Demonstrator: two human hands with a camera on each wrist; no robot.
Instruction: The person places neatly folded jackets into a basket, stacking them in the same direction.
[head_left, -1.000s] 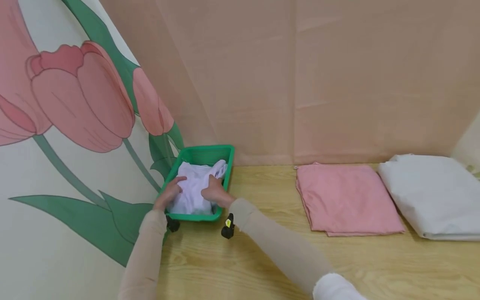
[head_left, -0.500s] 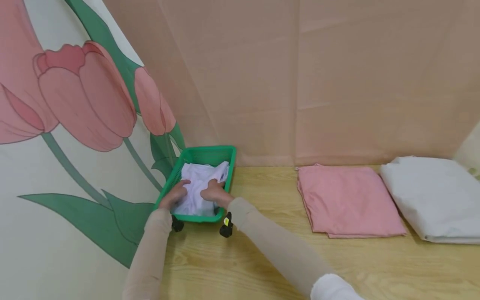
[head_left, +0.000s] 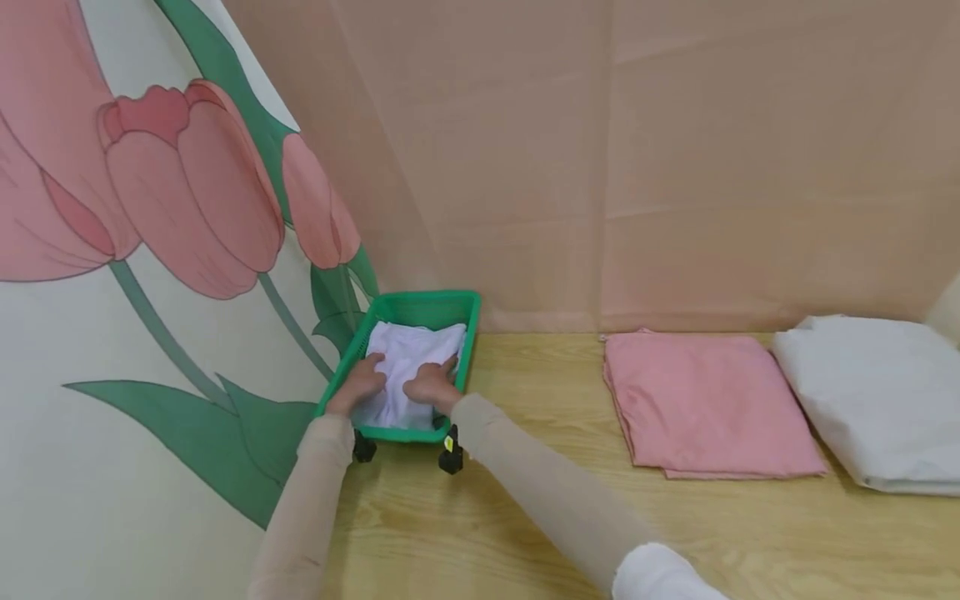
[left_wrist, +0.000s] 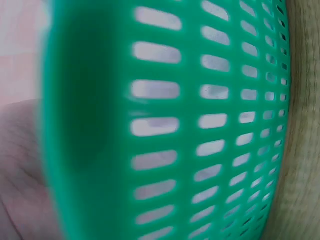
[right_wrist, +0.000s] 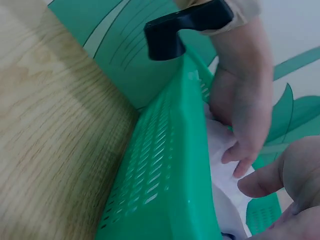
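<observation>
A pale lavender cloth (head_left: pixel 397 346) lies inside a green plastic basket (head_left: pixel 427 297) by the left wall. My left hand (head_left: pixel 366 382) reaches over the basket's left side and rests on the cloth, fingers relaxed and pointing down in the right wrist view. On the cloth's right part lies my right hand (head_left: pixel 431 385), its thumb extended toward the left hand and a finger stretched along the right rim. In the left wrist view the slotted basket wall (left_wrist: pixel 190 107) fills most of the picture and hides most of the left hand (left_wrist: pixel 22 175).
A folded pink cloth (head_left: pixel 712 404) lies on the wood-grain surface (head_left: pixel 540 442) to the right, with a bulky white folded cloth (head_left: pixel 870 400) beside it. Tulip-painted wall (head_left: pixel 195 333) borders the basket on the left; a brownish-pink sheet (head_left: pixel 525 167) hangs behind.
The raised right edge of the lavender cloth has been lowered and now lies flatter. My left hand has shifted slightly inward over the cloth. The whole view has drifted a little to the left.
</observation>
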